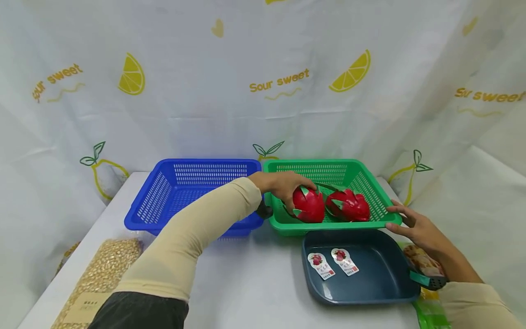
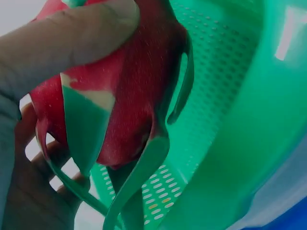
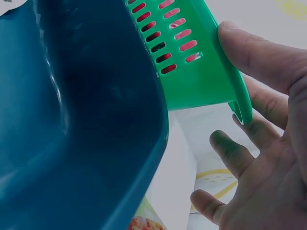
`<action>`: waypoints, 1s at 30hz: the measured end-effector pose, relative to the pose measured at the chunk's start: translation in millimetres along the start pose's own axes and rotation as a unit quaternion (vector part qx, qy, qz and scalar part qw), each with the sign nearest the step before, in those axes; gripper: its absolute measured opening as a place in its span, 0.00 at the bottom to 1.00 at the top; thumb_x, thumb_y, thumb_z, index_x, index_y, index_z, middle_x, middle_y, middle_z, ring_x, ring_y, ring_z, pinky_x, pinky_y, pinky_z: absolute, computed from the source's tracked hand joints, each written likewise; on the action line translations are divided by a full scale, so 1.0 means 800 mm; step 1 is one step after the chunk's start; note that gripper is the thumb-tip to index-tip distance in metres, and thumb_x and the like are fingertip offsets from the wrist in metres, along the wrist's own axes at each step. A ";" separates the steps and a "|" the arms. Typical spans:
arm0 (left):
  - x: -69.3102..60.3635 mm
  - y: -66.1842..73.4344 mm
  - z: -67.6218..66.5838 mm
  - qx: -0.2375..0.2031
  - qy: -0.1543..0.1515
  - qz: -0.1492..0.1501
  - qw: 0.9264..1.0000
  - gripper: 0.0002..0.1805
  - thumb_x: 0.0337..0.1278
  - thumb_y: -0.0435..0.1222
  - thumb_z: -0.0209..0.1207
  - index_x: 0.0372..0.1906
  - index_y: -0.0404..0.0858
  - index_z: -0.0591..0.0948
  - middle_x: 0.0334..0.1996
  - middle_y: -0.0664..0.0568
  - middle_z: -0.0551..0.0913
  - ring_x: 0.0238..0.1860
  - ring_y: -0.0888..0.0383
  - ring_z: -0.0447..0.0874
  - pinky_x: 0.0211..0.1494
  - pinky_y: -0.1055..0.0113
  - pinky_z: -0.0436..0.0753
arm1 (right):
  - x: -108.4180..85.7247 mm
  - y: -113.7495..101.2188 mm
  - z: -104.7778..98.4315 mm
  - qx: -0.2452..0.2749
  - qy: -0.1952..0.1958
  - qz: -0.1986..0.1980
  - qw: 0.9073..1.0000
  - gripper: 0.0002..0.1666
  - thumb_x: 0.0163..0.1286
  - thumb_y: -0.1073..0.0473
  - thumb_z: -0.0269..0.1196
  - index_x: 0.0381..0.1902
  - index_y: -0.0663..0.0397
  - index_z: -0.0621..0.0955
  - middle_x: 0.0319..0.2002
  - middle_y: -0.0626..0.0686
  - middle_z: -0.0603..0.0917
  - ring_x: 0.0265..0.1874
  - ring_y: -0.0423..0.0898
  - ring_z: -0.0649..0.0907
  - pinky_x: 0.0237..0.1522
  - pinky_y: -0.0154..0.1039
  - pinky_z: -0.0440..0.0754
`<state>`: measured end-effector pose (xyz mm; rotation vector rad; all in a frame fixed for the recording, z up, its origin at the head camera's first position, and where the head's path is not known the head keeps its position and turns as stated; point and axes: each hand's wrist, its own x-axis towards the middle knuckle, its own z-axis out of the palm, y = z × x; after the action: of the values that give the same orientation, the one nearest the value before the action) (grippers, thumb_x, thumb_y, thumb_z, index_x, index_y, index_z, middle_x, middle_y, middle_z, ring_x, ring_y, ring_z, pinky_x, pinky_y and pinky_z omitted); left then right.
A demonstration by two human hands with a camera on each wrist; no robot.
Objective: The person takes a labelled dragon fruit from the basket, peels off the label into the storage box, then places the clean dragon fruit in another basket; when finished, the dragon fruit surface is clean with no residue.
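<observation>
In the head view my left hand [image 1: 283, 185] reaches into the green basket [image 1: 332, 225] and grips a red dragon fruit [image 1: 310, 205] with green scales. The left wrist view shows the thumb [image 2: 72, 43] across the fruit and other fingers on its far side. A second dragon fruit [image 1: 349, 205] lies to the right in the same basket. My right hand [image 1: 423, 233] touches the basket's front right corner, its fingers spread. In the right wrist view the thumb meets the green rim [image 3: 225, 62], while the lower fingers stand apart from it.
A blue basket [image 1: 137, 219] stands left of the green one. In front is a dark blue tray [image 1: 370, 269] with two fruit-picture labels [image 1: 345, 261] in it. A bag of kernels [image 1: 102, 265] lies at left; a colourful package [image 1: 429, 306] is partly hidden at right.
</observation>
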<state>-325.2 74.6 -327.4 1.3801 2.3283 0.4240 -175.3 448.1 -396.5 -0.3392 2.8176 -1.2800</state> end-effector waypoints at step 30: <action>-0.008 -0.018 0.012 -0.008 0.010 -0.065 0.998 0.45 0.45 0.43 0.74 0.72 0.55 0.66 0.69 0.51 0.64 0.69 0.50 0.57 0.61 0.55 0.71 | -0.011 0.003 -0.005 0.023 0.002 0.029 0.999 0.33 0.72 0.57 0.59 0.66 0.71 0.61 0.75 0.65 0.41 0.65 0.78 0.47 0.52 0.77 0.54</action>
<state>-328.8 63.0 -341.0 1.2149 2.4090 0.4178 -167.6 454.4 -396.1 -0.2507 2.7740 -1.3343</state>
